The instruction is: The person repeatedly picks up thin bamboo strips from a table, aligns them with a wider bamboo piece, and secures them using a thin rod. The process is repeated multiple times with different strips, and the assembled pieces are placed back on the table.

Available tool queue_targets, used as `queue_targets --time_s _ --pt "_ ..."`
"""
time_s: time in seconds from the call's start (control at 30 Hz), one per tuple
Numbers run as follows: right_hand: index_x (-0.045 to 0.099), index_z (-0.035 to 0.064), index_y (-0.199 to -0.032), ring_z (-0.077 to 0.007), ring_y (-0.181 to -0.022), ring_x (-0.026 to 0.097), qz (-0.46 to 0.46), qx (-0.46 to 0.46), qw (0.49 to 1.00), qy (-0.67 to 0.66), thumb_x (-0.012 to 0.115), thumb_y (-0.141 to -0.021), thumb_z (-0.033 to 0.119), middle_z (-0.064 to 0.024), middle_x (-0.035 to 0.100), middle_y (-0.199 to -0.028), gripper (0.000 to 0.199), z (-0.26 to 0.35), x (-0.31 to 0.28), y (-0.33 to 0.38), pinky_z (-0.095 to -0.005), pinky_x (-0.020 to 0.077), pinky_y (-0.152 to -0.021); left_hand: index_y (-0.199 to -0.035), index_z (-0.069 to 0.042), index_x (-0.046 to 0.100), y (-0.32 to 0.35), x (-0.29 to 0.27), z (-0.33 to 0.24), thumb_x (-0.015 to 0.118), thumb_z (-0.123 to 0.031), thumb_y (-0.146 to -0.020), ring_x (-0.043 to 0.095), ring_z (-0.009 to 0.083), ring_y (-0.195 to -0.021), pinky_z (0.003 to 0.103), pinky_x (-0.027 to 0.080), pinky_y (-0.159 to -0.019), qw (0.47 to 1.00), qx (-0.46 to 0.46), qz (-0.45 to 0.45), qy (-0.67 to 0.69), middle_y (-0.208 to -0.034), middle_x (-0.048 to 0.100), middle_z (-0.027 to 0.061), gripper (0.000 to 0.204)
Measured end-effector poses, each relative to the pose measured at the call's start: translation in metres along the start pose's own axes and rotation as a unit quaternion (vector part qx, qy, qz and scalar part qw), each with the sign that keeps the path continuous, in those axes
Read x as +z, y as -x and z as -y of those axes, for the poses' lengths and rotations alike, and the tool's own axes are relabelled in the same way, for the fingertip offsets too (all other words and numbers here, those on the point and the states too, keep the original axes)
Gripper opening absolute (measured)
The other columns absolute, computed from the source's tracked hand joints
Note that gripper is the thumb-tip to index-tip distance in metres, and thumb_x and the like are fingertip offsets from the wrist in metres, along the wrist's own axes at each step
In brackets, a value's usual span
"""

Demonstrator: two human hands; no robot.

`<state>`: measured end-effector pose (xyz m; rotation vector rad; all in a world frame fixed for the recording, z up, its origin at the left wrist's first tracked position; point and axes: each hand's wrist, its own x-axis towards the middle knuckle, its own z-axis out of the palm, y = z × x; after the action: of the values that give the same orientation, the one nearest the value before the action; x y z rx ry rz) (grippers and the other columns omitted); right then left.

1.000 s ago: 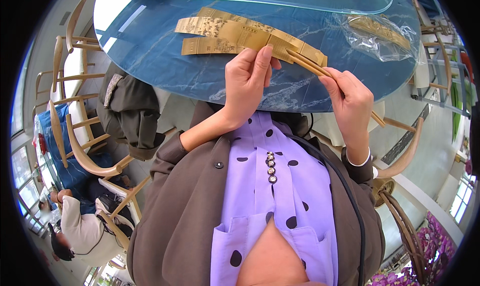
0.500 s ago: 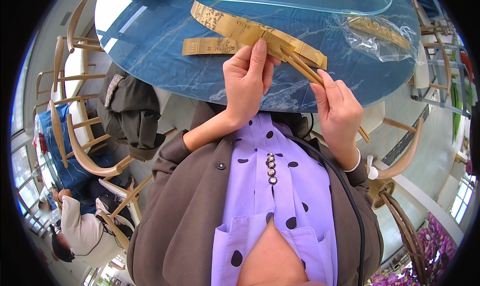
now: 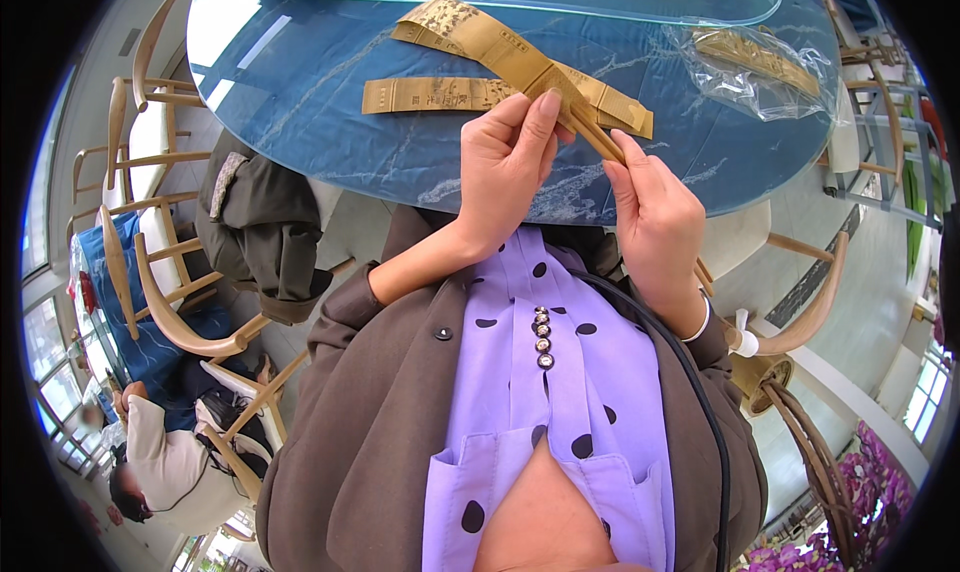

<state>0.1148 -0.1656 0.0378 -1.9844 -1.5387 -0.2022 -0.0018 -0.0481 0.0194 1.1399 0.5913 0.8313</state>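
My left hand pinches a long gold-brown paper chopstick sleeve near its right end, thumb on top. The sleeve is raised at a slant over the table, its printed far end pointing up and left. In my right hand is a pair of wooden chopsticks. Their upper ends run into the mouth of the sleeve beside my left thumb, and their lower ends show below my right hand. Under the held sleeve, another flat paper sleeve lies on the table, with more sleeve ends to the right.
The round table has a blue marbled cover and a raised glass turntable at the back. A clear plastic bag with gold-brown sleeves lies at the right. Wooden chairs and a dark draped coat stand left. Another person sits at the lower left.
My right hand has moved up and left, closer to my left hand, and the chopsticks sit deeper in the sleeve. My left hand and the sleeve have shifted slightly right.
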Motion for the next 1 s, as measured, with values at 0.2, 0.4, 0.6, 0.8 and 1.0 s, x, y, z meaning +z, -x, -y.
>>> queue_targets --time_s 0.2,0.4,0.6,0.8,1.0 --pt "0.068 0.0033 -0.122 -0.0221 -0.057 0.054 -0.013 0.013 0.999 0.048 0.071 -0.094 0.022 -0.0063 0.051 -0.069 0.034 0.005 0.0 0.0 -0.0353 0.0441 -0.051 -0.079 0.0 0.065 -0.003 0.007 -0.006 0.06 -0.023 -0.104 0.04 -0.0008 -0.049 0.019 0.028 -0.044 0.999 -0.031 0.002 -0.007 -0.06 0.054 -0.0044 0.034" --pt "0.068 0.0041 -0.121 -0.0214 -0.057 0.054 -0.006 0.025 1.0 0.017 0.071 -0.094 0.022 -0.0055 0.049 -0.069 0.033 0.003 -0.001 0.004 -0.0348 0.0431 -0.051 -0.08 0.002 0.064 -0.003 -0.007 -0.002 0.058 -0.02 -0.105 0.042 0.0032 -0.048 0.022 0.032 -0.044 0.998 0.003 0.026 -0.053 -0.063 0.059 0.0011 0.033" --pt "0.069 0.0042 -0.119 -0.0223 -0.058 0.055 0.001 0.034 0.999 0.019 0.069 -0.095 0.021 -0.006 0.053 -0.071 0.03 0.008 0.0 0.006 -0.035 0.0441 -0.052 -0.074 0.002 0.059 -0.007 -0.006 0.011 0.06 -0.017 -0.103 0.054 0.0142 -0.053 0.03 0.04 -0.05 0.958 0.167 -0.028 -0.233 -0.064 0.06 0.0079 0.034" --pt "0.068 0.0038 -0.119 -0.024 -0.059 0.058 -0.02 0.036 0.999 -0.029 0.068 -0.096 0.021 -0.0073 0.058 -0.074 0.029 0.008 0.01 0.009 -0.0358 0.0472 -0.054 -0.073 0.001 0.058 -0.002 -0.004 0.013 0.056 -0.02 -0.105 0.045 0.0059 -0.053 0.025 0.035 -0.048 0.968 0.158 -0.025 -0.193 -0.062 0.057 0.0028 0.039" --pt "0.066 0.0037 -0.123 -0.0234 -0.059 0.057 0.002 0.033 0.999 0.02 0.068 -0.096 0.022 -0.0065 0.054 -0.073 0.033 0.014 0.007 0.008 -0.0351 0.0469 -0.053 -0.075 0.002 0.06 -0.002 -0.004 0.006 0.06 -0.018 -0.103 0.049 0.0068 -0.055 0.026 0.039 -0.049 0.994 0.036 -0.025 -0.099 -0.062 0.058 0.0043 0.035"
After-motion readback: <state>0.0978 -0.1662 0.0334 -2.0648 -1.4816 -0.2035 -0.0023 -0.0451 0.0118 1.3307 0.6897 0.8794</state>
